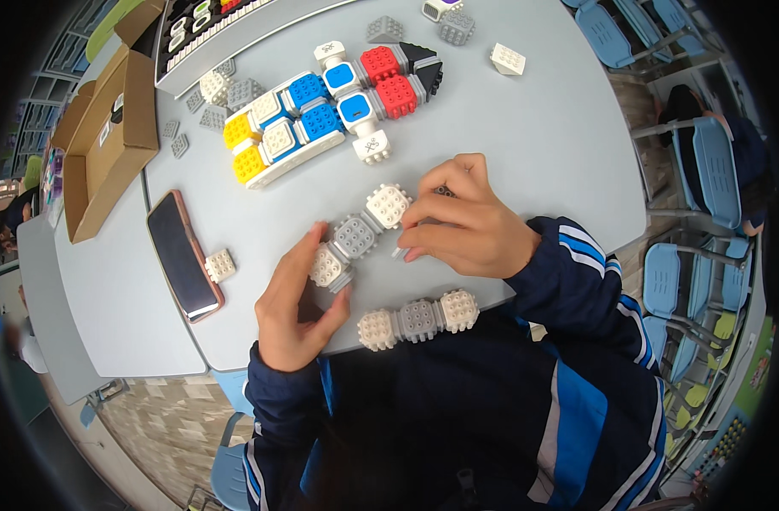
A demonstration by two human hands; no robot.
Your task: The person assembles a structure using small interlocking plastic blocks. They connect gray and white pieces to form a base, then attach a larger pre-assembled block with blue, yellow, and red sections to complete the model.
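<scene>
My left hand (289, 298) grips the near left end of a row of studded cube blocks (355, 236), white, grey and white, joined by grey connectors. The thumb and fingers are on either side of the end white block. At the row's other end, my right hand (479, 217) is closed in a pinch, its fingertips beside the white block there. A sliver of a small light grey piece (399, 253) shows under those fingertips; most of it is hidden. Between the right fingers a bit of dark grey studded piece (445, 191) shows. A second white-grey-white row (418, 320) lies at the table's near edge.
Farther back lies a built model (323, 122) of yellow, white, blue, red and black blocks. Loose grey pieces (243, 92) and a white wedge (509, 60) lie around it. To the left are a phone (183, 255), a small white block (220, 265), an open cardboard box (108, 162) and a parts case (228, 47).
</scene>
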